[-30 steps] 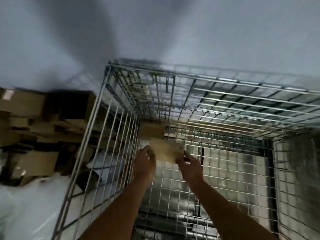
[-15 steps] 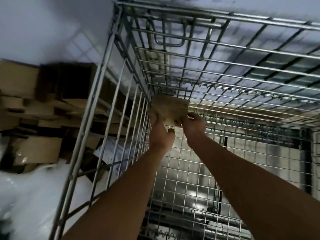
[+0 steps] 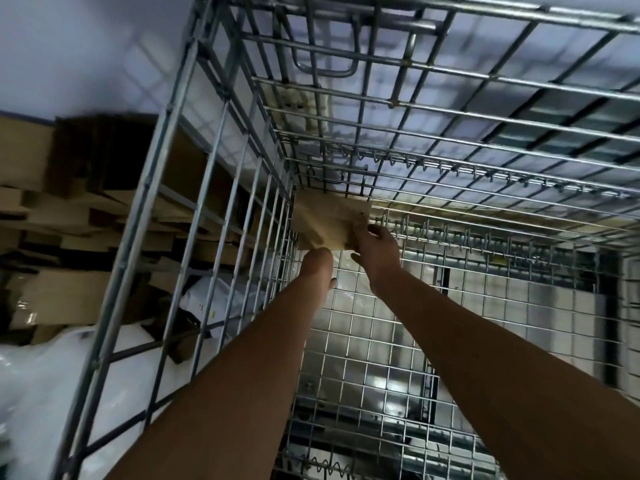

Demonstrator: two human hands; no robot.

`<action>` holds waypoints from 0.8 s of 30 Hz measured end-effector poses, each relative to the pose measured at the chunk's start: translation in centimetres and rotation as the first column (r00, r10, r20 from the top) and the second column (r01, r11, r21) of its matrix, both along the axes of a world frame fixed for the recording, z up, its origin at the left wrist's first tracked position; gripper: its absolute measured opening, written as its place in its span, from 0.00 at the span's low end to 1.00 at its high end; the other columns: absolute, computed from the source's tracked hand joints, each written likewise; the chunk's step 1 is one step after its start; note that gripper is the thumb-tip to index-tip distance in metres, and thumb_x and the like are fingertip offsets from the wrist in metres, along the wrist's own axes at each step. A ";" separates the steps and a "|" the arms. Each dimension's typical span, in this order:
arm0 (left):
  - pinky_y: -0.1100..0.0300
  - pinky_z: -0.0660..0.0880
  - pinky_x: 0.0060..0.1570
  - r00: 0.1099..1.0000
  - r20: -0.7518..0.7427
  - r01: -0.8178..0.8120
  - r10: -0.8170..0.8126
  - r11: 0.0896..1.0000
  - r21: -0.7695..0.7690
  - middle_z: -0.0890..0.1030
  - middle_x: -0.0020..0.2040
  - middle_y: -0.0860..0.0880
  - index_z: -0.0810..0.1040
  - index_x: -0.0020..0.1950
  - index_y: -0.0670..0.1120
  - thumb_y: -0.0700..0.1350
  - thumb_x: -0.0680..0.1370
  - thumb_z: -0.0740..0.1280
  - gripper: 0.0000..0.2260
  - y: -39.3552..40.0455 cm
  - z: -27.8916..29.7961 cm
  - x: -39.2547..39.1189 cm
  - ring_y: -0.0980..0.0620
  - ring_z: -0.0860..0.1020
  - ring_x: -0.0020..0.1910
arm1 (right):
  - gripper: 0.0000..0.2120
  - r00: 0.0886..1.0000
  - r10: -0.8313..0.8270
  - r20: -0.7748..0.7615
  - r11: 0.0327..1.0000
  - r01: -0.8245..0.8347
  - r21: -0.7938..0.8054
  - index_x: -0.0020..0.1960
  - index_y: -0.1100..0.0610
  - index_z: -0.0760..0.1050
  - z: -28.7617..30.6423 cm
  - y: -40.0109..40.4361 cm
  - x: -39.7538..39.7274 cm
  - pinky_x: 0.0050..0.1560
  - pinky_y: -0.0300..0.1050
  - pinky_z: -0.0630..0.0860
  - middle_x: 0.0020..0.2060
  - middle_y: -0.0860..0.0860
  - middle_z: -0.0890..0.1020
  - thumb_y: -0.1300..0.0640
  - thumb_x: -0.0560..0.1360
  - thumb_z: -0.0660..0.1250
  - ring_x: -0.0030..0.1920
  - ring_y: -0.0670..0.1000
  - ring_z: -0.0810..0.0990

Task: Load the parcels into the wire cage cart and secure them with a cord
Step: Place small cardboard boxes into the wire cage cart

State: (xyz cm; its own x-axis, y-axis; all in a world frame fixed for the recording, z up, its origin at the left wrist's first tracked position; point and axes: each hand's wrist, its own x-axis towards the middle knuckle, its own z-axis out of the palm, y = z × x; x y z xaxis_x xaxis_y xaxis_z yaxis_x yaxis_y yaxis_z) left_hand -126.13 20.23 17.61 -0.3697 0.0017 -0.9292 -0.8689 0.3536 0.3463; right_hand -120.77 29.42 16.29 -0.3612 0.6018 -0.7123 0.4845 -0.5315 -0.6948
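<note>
Both arms reach deep into the wire cage cart (image 3: 214, 157), and the brown cardboard parcel (image 3: 325, 221) sits right in the far left corner, pressed up against the mesh where the left wall meets the back wall. The right hand (image 3: 375, 252) is on the parcel's right edge, its fingers (image 3: 360, 233) curled onto the cardboard (the thumb hangs below, at the parcel's lower corner). The left hand (image 3: 317, 263) is just under the parcel's bottom edge, wrist bent forward, so its fingers are hidden behind it and I cannot tell whether they are apart or clamped on the box. Under the hands runs the cart's fine mesh floor (image 3: 381, 348), shiny through the wires. Outside the left wall lies a heap of flattened cardboard boxes (image 3: 69, 216), dark gaps between them, and below that a pile of white plastic bags (image 3: 41, 386). Beyond the back wall, a pale wall (image 3: 86, 46) behind the bars.
</note>
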 end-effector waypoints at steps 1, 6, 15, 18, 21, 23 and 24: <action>0.52 0.77 0.61 0.999 0.023 -0.039 0.039 0.999 0.012 0.75 0.70 0.44 0.74 0.70 0.41 0.40 0.84 0.57 0.16 0.0 -0.1 0.0 0.49 0.74 0.60 | 0.12 1.000 0.007 -0.011 1.000 -0.007 -0.007 0.52 0.49 0.77 -0.1 0.0 0.2 0.48 0.51 0.84 0.55 0.54 0.83 0.42 0.77 0.70 0.55 0.57 0.84; 0.55 0.80 0.57 0.992 -0.043 -0.121 0.122 0.992 0.031 0.77 0.58 0.45 0.78 0.63 0.43 0.39 0.83 0.58 0.13 0.6 -1.1 -1.0 0.52 0.76 0.51 | 0.22 0.998 -0.001 -0.064 0.998 -0.003 -0.070 0.67 0.54 0.76 -0.9 0.7 0.3 0.46 0.48 0.82 0.58 0.56 0.83 0.46 0.77 0.72 0.57 0.58 0.84; 0.57 0.77 0.47 0.989 -0.078 -0.114 0.129 0.979 0.168 0.73 0.74 0.43 0.69 0.75 0.43 0.40 0.84 0.57 0.19 -0.3 -1.2 -1.3 0.50 0.74 0.57 | 0.23 0.995 0.082 -0.047 0.996 -0.081 0.026 0.70 0.54 0.76 -1.1 1.3 -0.9 0.56 0.56 0.83 0.54 0.53 0.86 0.48 0.78 0.70 0.52 0.58 0.86; 0.57 0.79 0.46 0.992 -0.070 -0.096 0.106 0.987 0.131 0.74 0.73 0.44 0.69 0.75 0.42 0.41 0.84 0.57 0.18 -0.3 -1.2 -1.8 0.47 0.77 0.65 | 0.27 0.995 0.092 -0.033 0.995 -0.093 -0.022 0.74 0.54 0.71 -0.7 1.5 -0.7 0.59 0.55 0.81 0.61 0.53 0.82 0.46 0.78 0.69 0.57 0.56 0.84; 0.54 0.81 0.55 0.990 -0.030 -0.132 0.136 0.985 0.113 0.77 0.66 0.46 0.72 0.71 0.38 0.38 0.84 0.59 0.15 -0.2 -0.8 -2.1 0.49 0.75 0.69 | 0.29 0.995 0.082 -0.056 0.992 -0.087 -0.091 0.75 0.55 0.68 -0.4 1.6 -0.6 0.55 0.49 0.81 0.67 0.54 0.78 0.44 0.79 0.67 0.61 0.56 0.82; 0.51 0.79 0.57 0.993 -0.040 -0.110 0.115 0.986 0.123 0.75 0.61 0.48 0.70 0.73 0.41 0.43 0.84 0.59 0.17 0.0 -0.5 -2.0 0.50 0.76 0.61 | 0.29 0.996 0.086 -0.037 0.991 -0.089 -0.095 0.75 0.53 0.69 0.4 1.6 -0.7 0.55 0.50 0.79 0.68 0.54 0.78 0.42 0.79 0.65 0.62 0.56 0.81; 0.51 0.78 0.56 0.993 -0.059 -0.092 0.100 0.988 0.122 0.75 0.61 0.47 0.69 0.75 0.42 0.45 0.84 0.58 0.19 0.1 0.0 -1.9 0.50 0.75 0.58 | 0.28 0.996 0.092 -0.018 0.992 -0.093 -0.087 0.74 0.52 0.70 0.9 1.5 -0.7 0.55 0.50 0.78 0.67 0.53 0.79 0.40 0.78 0.64 0.62 0.57 0.81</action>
State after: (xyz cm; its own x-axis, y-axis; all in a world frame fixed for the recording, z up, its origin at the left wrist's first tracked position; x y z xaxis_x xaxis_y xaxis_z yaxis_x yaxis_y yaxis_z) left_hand -128.00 20.34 17.66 -0.4327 0.0726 -0.8986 -0.8713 0.2223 0.4376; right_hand -121.52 30.93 17.15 -0.4225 0.5011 -0.7552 0.5251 -0.5439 -0.6546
